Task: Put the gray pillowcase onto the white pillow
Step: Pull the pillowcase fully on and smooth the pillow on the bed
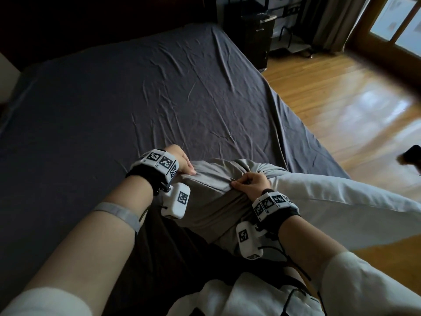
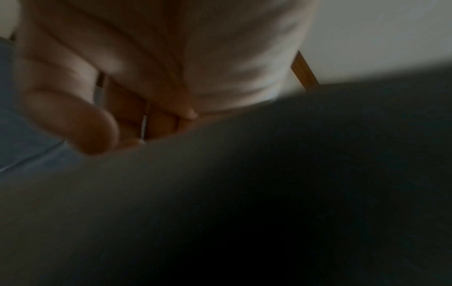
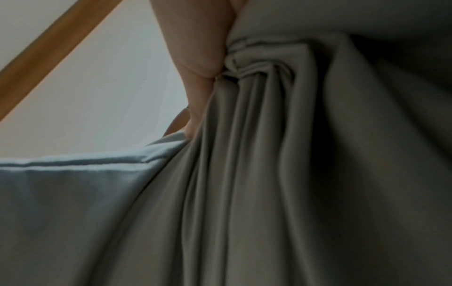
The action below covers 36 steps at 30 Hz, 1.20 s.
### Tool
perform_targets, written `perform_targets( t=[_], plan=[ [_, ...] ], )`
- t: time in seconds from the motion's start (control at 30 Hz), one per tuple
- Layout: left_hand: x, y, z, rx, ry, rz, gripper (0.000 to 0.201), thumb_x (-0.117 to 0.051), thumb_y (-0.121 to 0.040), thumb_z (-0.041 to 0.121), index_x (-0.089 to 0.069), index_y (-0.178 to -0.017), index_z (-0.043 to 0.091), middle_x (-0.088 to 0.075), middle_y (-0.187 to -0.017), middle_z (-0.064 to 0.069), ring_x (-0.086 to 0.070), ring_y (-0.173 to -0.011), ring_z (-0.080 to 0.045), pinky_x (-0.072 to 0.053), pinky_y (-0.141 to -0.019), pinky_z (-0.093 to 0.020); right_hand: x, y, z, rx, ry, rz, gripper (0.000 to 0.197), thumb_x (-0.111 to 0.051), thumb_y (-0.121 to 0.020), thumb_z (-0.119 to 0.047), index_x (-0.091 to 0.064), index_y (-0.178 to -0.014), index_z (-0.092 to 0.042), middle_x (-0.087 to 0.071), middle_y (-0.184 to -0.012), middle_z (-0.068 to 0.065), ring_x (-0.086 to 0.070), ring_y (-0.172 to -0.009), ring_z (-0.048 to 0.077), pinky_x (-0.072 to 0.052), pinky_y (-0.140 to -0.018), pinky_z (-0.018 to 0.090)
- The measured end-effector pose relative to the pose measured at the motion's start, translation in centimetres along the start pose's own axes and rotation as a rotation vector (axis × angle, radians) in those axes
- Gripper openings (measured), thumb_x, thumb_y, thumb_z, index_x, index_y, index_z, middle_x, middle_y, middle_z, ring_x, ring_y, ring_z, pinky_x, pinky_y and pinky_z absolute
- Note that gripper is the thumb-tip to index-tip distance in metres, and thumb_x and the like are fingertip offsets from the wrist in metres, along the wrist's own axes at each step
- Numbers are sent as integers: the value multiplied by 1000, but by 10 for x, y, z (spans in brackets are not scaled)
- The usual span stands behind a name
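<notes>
The gray pillowcase point(image 1: 218, 190) covers only the near end of the white pillow point(image 1: 337, 201), which lies at the bed's point(image 1: 114, 99) edge. Both the left hand point(image 1: 182, 161) and right hand point(image 1: 252, 184) clench its bunched fabric; most of the pillow is still bare.

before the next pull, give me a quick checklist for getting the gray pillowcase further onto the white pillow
1. Right hand grips bunched gray pillowcase: ok, the right wrist view shows gathered folds under the thumb.
2. Left hand holds the case's other side: ok in the head view; the left wrist view is too blurred to confirm.
3. Pillow end inside the case: ok, the fabric bulges between the hands.
4. White pillow mostly covered: not ok, most of it sticks out to the right.
5. Pillow corners seated in the case's corners: cannot tell.
6. Pillow supported by the bed: cannot tell.
</notes>
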State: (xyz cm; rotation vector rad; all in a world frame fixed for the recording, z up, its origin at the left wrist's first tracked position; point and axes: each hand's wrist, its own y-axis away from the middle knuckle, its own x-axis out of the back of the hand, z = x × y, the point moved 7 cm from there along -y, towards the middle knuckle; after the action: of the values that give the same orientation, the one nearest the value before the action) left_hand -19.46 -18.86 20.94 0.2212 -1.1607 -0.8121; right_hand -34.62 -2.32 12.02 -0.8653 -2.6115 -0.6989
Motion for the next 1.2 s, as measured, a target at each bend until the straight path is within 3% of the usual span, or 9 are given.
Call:
perform_targets(
  t=[0.1, 0.33, 0.53, 0.63, 0.7, 0.77, 0.97, 1.07, 1.2],
  plan=[
    [6, -4, 3, -13, -48, 96, 14, -76, -73, 22, -75, -84, 13, -72, -87, -4, -62, -80, -16, -43, -66, -20, -1, 2, -1, -1, -5, -24, 22, -81, -67, -28, -60, -59, -25, -54, -61, -11, -49, -63, 5, -37, -55, 14],
    [-1, -11, -12, -71, 41, 192, 14, -69, -81, 19, -70, -89, 7, -64, -78, -2, -58, -81, -14, -40, -71, -20, -5, 0, 3, -5, -16, -55, 27, -82, -64, -28, -57, -55, -24, -52, -56, -11, -47, -58, 3, -36, -54, 16],
    [-4, 7, -26, -288, 673, 195, 15, -53, -90, 12, -62, -79, 16, -68, -63, 9, -61, -65, 2, -45, -68, -7, 3, -7, 1, -35, -5, -8, 25, -80, -68, -30, -57, -59, -24, -53, -61, -10, -48, -63, 4, -37, -55, 15],
    [-14, 22, -33, -378, 816, 10, 24, -53, -89, 20, -64, -103, 5, -72, -97, 1, -64, -95, -4, -45, -93, -15, 4, -11, 0, -58, -30, -1, 26, -79, -69, -29, -56, -60, -23, -53, -61, -8, -49, -64, 6, -38, -56, 17],
    [-23, 27, -32, -431, 652, -72, 58, -60, -66, 20, -53, -123, 10, -61, -120, -7, -58, -109, -8, -39, -101, -19, 3, -12, -1, -60, -36, 2, 28, -78, -70, -29, -54, -58, -22, -52, -60, -8, -48, -62, 7, -38, -56, 18],
    [-31, 22, -30, -390, 307, 17, 74, -61, -61, 20, -45, -133, 12, -55, -128, -8, -54, -114, -12, -38, -96, -17, 1, -13, -2, -53, -28, 14, 29, -78, -70, -29, -53, -57, -22, -51, -59, -8, -46, -61, 7, -37, -55, 19],
    [-56, 7, -5, -236, -584, 315, 53, -43, -87, 9, -27, -138, 3, -29, -139, -11, -30, -129, -29, -26, -108, -38, 11, -4, -20, 109, 14, -75, 24, -79, -69, -14, -58, -64, -26, -54, -67, -10, -50, -68, 8, -41, -71, 22],
    [-52, 4, 0, -158, -595, 290, 49, -48, -87, 11, -36, -134, 5, -38, -136, -11, -37, -127, -28, -32, -106, -37, 34, 7, -18, 182, 151, -42, 17, -77, -69, -9, -68, -81, -16, -58, -77, -8, -51, -76, 6, -38, -79, 22],
    [-14, 6, -8, 35, -317, 344, 30, -44, -90, 11, -57, -115, -1, -56, -124, -22, -55, -115, -37, -45, -92, -40, 68, 13, -13, 184, 300, 77, 16, -62, -79, 1, -70, -91, -6, -65, -94, 13, -57, -94, 25, -41, -87, 28]
  ],
)
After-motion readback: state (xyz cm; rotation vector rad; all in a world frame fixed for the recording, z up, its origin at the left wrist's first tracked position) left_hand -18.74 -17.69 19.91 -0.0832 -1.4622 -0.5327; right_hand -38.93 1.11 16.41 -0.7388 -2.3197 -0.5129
